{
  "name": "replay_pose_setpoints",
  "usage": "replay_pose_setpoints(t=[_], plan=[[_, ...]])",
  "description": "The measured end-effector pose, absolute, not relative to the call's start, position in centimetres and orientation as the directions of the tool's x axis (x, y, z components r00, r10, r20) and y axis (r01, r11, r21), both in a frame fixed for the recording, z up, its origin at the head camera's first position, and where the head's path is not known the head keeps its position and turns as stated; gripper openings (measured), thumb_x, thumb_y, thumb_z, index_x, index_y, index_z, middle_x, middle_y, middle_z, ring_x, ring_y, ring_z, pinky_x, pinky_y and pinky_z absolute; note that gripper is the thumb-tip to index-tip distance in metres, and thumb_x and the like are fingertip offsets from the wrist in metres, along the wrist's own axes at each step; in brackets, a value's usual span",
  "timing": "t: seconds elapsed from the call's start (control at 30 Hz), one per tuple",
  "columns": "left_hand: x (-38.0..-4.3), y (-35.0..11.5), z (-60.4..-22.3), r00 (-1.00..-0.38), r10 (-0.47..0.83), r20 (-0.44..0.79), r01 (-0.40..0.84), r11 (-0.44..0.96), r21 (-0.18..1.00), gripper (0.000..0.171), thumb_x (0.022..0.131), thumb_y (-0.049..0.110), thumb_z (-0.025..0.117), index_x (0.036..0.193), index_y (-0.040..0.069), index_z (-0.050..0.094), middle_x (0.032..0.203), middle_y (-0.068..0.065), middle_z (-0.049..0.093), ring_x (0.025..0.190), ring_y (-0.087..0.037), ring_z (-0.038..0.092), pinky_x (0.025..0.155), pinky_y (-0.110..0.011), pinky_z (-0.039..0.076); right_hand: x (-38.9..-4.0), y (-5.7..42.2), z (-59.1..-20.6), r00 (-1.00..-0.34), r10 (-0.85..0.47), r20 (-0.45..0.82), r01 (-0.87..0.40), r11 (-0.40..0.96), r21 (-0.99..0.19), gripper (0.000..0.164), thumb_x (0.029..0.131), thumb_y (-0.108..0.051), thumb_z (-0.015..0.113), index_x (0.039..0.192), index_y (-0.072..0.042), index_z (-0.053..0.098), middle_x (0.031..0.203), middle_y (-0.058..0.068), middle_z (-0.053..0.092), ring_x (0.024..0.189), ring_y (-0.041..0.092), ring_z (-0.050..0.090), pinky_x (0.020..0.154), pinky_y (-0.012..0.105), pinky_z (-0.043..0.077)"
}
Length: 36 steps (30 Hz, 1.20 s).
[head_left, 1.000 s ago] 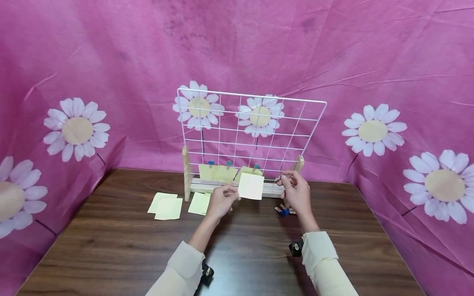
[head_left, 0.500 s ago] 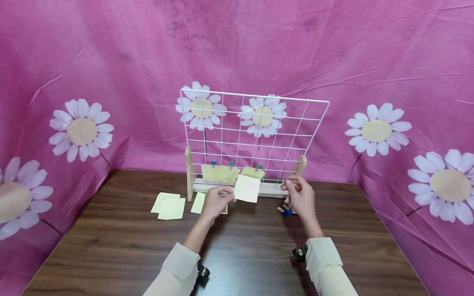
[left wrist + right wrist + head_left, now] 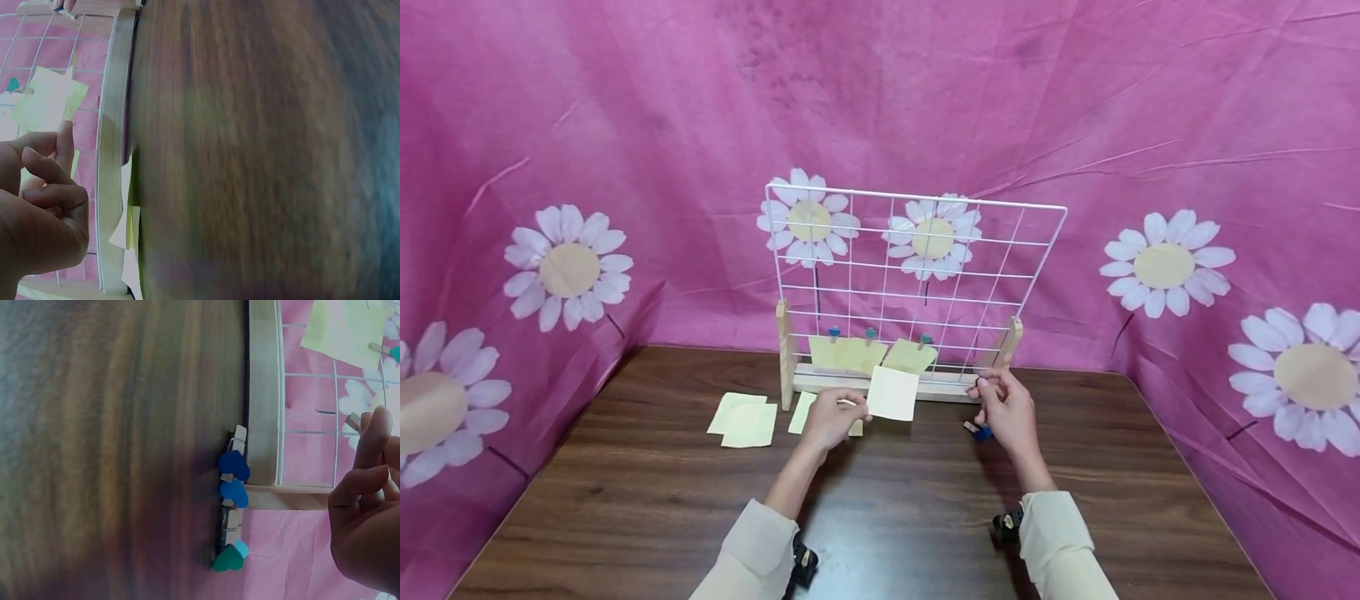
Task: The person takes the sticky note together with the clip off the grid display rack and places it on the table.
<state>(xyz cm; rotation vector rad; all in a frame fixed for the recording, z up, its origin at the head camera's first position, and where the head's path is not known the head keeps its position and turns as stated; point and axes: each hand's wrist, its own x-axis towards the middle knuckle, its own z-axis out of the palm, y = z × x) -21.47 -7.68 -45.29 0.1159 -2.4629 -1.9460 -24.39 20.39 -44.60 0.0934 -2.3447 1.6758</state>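
My left hand (image 3: 833, 421) pinches the edge of a square pale yellow sticky note (image 3: 892, 393), holding it up before the lower part of a white wire grid (image 3: 917, 285). In my right hand (image 3: 1011, 410), a small wooden clothespin (image 3: 354, 422) is pinched between thumb and finger; most of it is hidden. Two or more yellow notes (image 3: 912, 357) hang low on the grid from clothespins with blue and green hearts (image 3: 870, 334). Below my right hand, several loose heart clothespins (image 3: 234, 465) lie on the table.
Wooden feet (image 3: 787, 354) and a wooden bar (image 3: 951, 385) hold the grid upright. Left of the stand, overlapping yellow notes (image 3: 749, 425) lie on the dark wooden table (image 3: 917, 517). More notes (image 3: 801, 412) are partly behind my left hand. Pink flowered cloth (image 3: 700, 125) surrounds the table.
My left hand has moved left and down with the sticky note, away from the hung notes. The right hand has lowered slightly, still pinching the clothespin. The view has shifted a little.
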Motion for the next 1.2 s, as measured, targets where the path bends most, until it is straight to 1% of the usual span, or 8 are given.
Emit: replay_pose_setpoints(t=[0.1,0.17,0.27,0.37,0.47,0.77,0.97,1.2], plan=[[-21.4,-8.0,-45.5,-0.997,-0.064,-0.046,-0.061,0.248,0.967,0.008,0.085,0.003,0.066,0.088,0.0,0.073,0.078,-0.013,0.075,0.068,-0.03,0.07,0.044,-0.023,0.042,-24.2,20.6,-44.8,-0.971,0.097,0.218,-0.176,0.324,-0.93,0.012,0.103,-0.004,0.058,0.112,0.001,0.063,0.089,0.022,0.072,0.045,0.015,0.059,0.048,0.027,0.053],[-21.3,-8.2,-45.7,-0.997,-0.064,-0.05,-0.065,0.257,0.964,0.008,0.085,0.003,0.065,0.087,-0.001,0.072,0.078,-0.015,0.075,0.073,-0.031,0.072,0.045,-0.023,0.043,-24.1,20.7,-45.0,-0.975,0.098,0.201,-0.159,0.331,-0.93,0.012,0.103,-0.005,0.057,0.112,0.001,0.062,0.088,0.022,0.072,0.046,0.016,0.06,0.05,0.028,0.055],[-21.3,-8.5,-46.0,-0.996,-0.065,-0.065,-0.08,0.265,0.961,0.008,0.084,0.002,0.065,0.087,-0.001,0.072,0.078,-0.016,0.075,0.061,-0.022,0.067,0.045,-0.021,0.04,-23.9,20.9,-45.1,-0.979,0.094,0.18,-0.136,0.354,-0.925,0.014,0.104,-0.006,0.056,0.113,0.003,0.061,0.087,0.021,0.073,0.047,0.018,0.061,0.051,0.025,0.053],[-21.1,-8.7,-46.2,-0.995,-0.068,-0.076,-0.092,0.27,0.958,0.01,0.083,0.001,0.065,0.088,-0.003,0.073,0.076,-0.015,0.074,0.047,-0.01,0.052,0.043,-0.019,0.035,-23.8,21.1,-45.4,-0.984,0.089,0.156,-0.111,0.382,-0.918,0.016,0.104,-0.007,0.056,0.115,0.004,0.06,0.087,0.019,0.074,0.047,0.017,0.061,0.053,0.021,0.049],[-21.0,-8.9,-46.3,-0.994,-0.072,-0.087,-0.104,0.277,0.955,0.011,0.082,0.001,0.066,0.089,-0.003,0.073,0.074,-0.014,0.074,0.042,-0.005,0.041,0.042,-0.018,0.031,-23.6,21.4,-45.7,-0.987,0.092,0.132,-0.085,0.399,-0.913,0.017,0.104,-0.009,0.056,0.115,0.004,0.06,0.086,0.018,0.074,0.046,0.014,0.06,0.052,0.019,0.046],[-20.7,-9.7,-46.8,-0.986,-0.117,-0.117,-0.151,0.351,0.924,0.01,0.076,0.003,0.07,0.084,0.002,0.075,0.069,-0.006,0.07,0.043,-0.005,0.038,0.043,-0.019,0.029,-23.2,22.0,-47.2,-0.995,0.089,0.042,0.001,0.439,-0.898,0.013,0.104,-0.009,0.054,0.11,0.002,0.057,0.081,0.011,0.074,0.045,0.012,0.056,0.048,0.023,0.046],[-20.8,-10.0,-47.2,-0.983,-0.101,-0.155,-0.181,0.36,0.915,0.011,0.077,0.002,0.068,0.085,0.003,0.075,0.07,-0.008,0.072,0.04,-0.006,0.038,0.04,-0.019,0.031,-23.0,22.1,-47.6,-0.998,0.065,-0.005,0.035,0.474,-0.88,0.012,0.103,-0.008,0.054,0.107,0.003,0.059,0.077,0.01,0.074,0.045,0.015,0.056,0.051,0.024,0.046],[-20.8,-10.0,-47.4,-0.982,-0.084,-0.169,-0.188,0.335,0.924,0.011,0.079,0.0,0.066,0.086,0.0,0.074,0.071,-0.01,0.074,0.037,-0.005,0.039,0.039,-0.018,0.035,-22.7,22.2,-47.8,-0.997,0.006,-0.072,0.067,0.475,-0.878,0.01,0.102,-0.002,0.051,0.104,0.006,0.057,0.074,0.011,0.071,0.044,0.016,0.053,0.046,0.027,0.046]])
